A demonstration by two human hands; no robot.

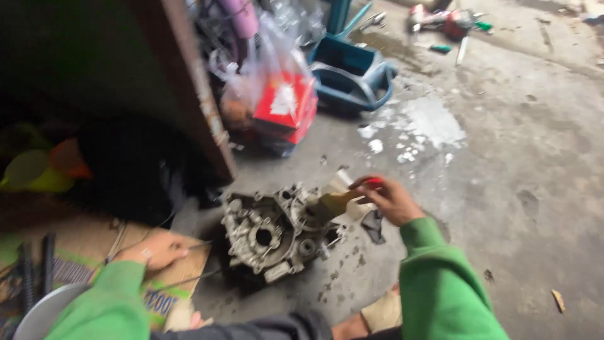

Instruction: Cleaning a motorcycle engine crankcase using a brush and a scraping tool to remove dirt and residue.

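A person in green sleeves sits low on a grey floor [503,189] with a metal engine case [270,233] lying flat in front of them. The right hand [389,200] is closed around a small thing with a red top [374,183] and a yellowish body, maybe a brush or a tube; it is too blurry to be sure. It is held just beside the upper right edge of the engine case, next to a pale scrap [340,182] that looks like paper. It looks like the step in hand is putting something on, or cleaning, that edge of the case. The next move would need a steady hand and a careful aim at the edge. The left hand [154,250] lies flat and open on a piece of cardboard [94,242] to the left of the case, holding nothing. That cardboard is brown with a green and yellow printed patch near the bottom. Behind the case, by a dark wooden board [189,82], sits a red box [286,107] with a white mark, inside a clear plastic bag. A blue tub [349,72] stands to the right of it. Wet spots and white flecks lie on the floor nearby.
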